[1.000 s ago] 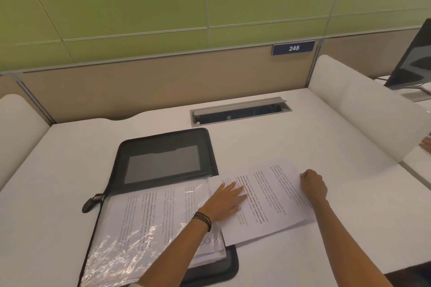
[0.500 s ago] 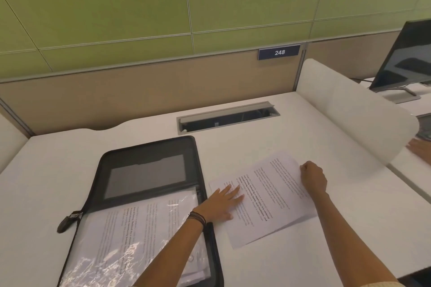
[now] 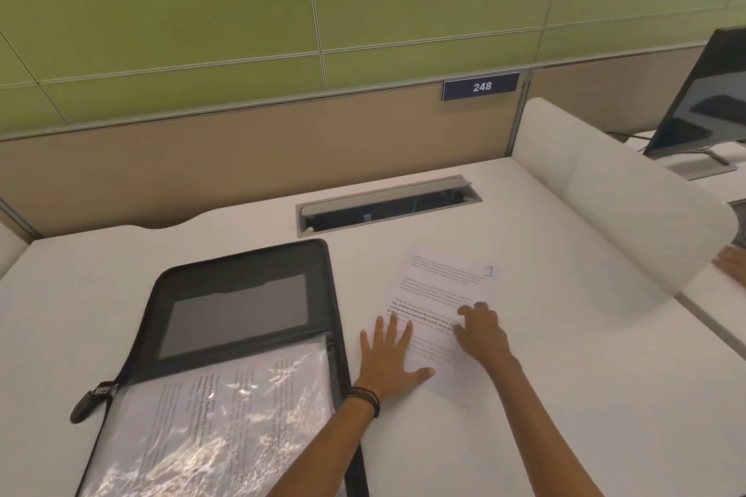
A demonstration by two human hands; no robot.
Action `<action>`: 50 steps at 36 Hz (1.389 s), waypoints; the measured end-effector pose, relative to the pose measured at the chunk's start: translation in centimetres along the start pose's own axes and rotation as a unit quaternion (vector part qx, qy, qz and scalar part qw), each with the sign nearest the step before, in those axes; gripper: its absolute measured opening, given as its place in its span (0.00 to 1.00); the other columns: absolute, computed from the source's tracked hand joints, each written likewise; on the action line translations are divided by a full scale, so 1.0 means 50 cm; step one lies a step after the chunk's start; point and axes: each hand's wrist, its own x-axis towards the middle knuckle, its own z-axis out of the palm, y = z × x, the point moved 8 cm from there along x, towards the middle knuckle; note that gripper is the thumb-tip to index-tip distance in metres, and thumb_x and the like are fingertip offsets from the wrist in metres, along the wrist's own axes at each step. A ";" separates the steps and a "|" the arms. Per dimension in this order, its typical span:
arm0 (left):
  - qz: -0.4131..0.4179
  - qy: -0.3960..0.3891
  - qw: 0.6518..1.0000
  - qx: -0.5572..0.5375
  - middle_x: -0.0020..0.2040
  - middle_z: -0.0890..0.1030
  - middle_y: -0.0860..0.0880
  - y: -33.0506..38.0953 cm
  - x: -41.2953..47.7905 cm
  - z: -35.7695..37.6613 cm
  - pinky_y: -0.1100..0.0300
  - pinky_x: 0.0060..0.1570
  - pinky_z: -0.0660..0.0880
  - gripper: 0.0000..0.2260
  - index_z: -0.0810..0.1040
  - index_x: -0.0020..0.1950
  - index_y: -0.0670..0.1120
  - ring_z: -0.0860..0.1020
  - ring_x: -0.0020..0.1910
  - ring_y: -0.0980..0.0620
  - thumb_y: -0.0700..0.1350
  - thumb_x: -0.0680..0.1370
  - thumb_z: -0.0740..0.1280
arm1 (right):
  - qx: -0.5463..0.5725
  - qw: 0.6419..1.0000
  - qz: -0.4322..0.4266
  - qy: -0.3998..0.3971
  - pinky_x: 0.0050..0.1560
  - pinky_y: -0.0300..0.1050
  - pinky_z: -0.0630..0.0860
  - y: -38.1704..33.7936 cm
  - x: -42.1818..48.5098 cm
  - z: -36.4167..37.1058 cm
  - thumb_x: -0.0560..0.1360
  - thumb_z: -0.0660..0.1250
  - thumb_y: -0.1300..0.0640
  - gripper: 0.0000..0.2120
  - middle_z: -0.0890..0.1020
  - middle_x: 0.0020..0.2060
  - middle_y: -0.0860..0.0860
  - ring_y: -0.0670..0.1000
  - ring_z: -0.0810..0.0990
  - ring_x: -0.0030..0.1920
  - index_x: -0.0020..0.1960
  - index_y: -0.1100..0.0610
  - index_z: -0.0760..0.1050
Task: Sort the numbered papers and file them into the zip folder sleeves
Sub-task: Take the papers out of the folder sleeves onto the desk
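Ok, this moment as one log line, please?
left hand: flat on paper edge | right hand: fingers bent on paper | zip folder: open

- The one camera sits on the person's head, at the near side of the tabletop (image 3: 585, 355).
- It looks forward and down.
- The tabletop fills the low half of the view, and the green wall (image 3: 202, 4) on the far side fills the top.
- It is close: the arms (image 3: 545, 436) come in from the near edge.
- The view is wide, left to right.
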 end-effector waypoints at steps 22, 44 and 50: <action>-0.042 0.081 0.992 -0.087 0.78 0.46 0.50 -0.091 -0.051 -0.115 0.50 0.72 0.36 0.23 0.53 0.77 0.50 0.44 0.77 0.51 0.50 0.83 0.54 | -0.111 0.989 -0.009 -0.094 0.67 0.72 0.45 -0.054 -0.009 0.128 0.77 0.45 0.34 0.34 0.35 0.75 0.55 0.61 0.36 0.74 0.76 0.47 0.36; -0.102 0.054 0.992 -0.049 0.71 0.31 0.54 -0.248 -0.167 -0.049 0.47 0.65 0.25 0.52 0.30 0.70 0.53 0.29 0.70 0.53 0.82 0.55 0.30 | -0.089 0.994 -0.057 0.002 0.69 0.69 0.44 0.001 0.131 0.102 0.68 0.30 0.30 0.39 0.48 0.77 0.49 0.55 0.47 0.76 0.75 0.45 0.37; -0.110 0.062 0.991 -0.042 0.71 0.31 0.54 -0.255 -0.161 -0.042 0.46 0.66 0.26 0.52 0.31 0.71 0.51 0.29 0.70 0.52 0.81 0.55 0.29 | -0.057 0.995 -0.062 0.060 0.69 0.69 0.45 0.001 0.137 0.088 0.71 0.34 0.35 0.38 0.56 0.76 0.51 0.57 0.53 0.75 0.76 0.50 0.54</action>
